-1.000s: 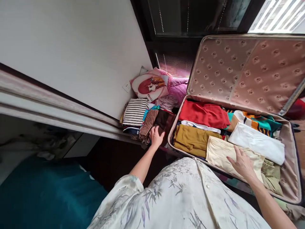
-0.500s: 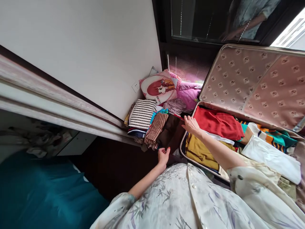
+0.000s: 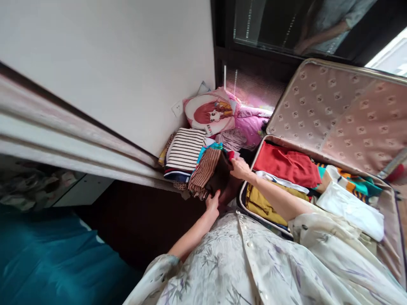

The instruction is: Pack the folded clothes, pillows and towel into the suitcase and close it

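**Brown cloth: light, limp, best held by two edges**

The brown cloth lies between the left grip, at its near edge, and the right grip, at its far right side. Both sets of fingers are bent at the cloth; whether they have closed on it, I cannot tell. It should handle as light and soft, with nothing to break, though a one-edge lift would probably let the folds drop open. Opposite edges look the better hold, fingers beneath the layers, thumbs above. How slippery it is stays unclear.

It is very dark and plain, with soft creases; its lower layers are lost in shadow. Just beyond the left grip lies a striped top; something red shows beside the right grip's fingertips, and the suitcase lies to that grip's right.
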